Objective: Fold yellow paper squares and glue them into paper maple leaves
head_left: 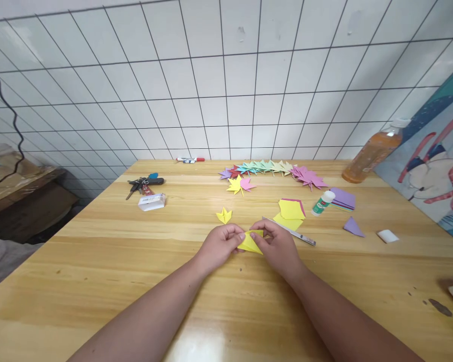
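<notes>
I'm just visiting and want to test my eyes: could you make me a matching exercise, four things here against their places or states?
1. Left hand
2. Glue stick
3. Keys
4. Bottle

A. beyond the small white box
B. containing orange liquid
C. pinching yellow paper
D. beside the purple paper stack

Pairs: 1-C; 2-D; 3-A; 4-B.

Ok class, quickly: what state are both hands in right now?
Left hand: closed, pinching the left end of the folded yellow paper.
Right hand: closed, thumb and fingers gripping the same paper's right side.
</notes>
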Demonstrator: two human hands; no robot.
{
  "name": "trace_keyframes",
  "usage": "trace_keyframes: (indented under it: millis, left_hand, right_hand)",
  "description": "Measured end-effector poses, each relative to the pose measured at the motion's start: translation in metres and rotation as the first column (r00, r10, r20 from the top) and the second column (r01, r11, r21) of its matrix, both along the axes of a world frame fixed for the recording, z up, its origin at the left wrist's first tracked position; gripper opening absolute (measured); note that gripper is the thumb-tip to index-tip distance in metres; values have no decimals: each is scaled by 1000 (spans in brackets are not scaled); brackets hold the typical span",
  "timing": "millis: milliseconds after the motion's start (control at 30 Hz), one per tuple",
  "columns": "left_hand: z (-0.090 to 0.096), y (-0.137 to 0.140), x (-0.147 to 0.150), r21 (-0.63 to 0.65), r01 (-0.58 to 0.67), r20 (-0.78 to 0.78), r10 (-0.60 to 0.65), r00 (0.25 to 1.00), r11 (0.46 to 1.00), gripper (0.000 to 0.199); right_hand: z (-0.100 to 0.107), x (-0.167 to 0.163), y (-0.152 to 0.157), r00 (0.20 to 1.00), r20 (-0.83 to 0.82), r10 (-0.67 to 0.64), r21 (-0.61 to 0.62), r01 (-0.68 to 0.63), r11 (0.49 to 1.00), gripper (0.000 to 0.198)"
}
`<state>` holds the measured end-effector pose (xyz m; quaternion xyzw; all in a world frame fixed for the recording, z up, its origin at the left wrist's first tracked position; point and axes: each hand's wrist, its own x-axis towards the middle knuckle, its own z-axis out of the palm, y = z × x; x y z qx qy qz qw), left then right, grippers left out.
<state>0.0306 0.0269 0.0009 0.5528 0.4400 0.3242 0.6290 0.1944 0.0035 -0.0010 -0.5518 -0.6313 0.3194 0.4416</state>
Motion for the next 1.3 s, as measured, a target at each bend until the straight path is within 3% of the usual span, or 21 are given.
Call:
trace_keyframes:
  millis: [167,333,500,867,1000,1100,1300]
  left_hand:
    - [-1,3,-1,-15,-45,11,45,999,999,32]
    - [2,3,-4,-42,-61,85,64,994,997,35]
    - [2,3,-7,-28,47,151,-42,988,999,42]
    - [2,1,-2,16,28,28,-28,999,999,34]
    - [1,3,-2,1,-18,38,18,999,1000,33]
    - [1,2,-2,18,-43,31,42,999,999,31]
    - [1,-1,1,51,-23,-6,23,1000,998,29]
  right_hand:
    - [-2,-1,0,996,-49,68,26,-67,997,15]
    - [-2,-3,1,962,-268,56,-144,-98,985,26]
    - [-2,-1,4,924,-382,-30,-213,-56,976,22]
    - [-4,-1,3,947,-314,63,-121,-106,987,23]
    - [0,-2,0,937,-329,114,-138,-167,976,35]
    - [0,-4,-1,965,-240,106,-132,-141,981,47]
    - [-5,-2,3,976,-209,67,-148,-99,984,23]
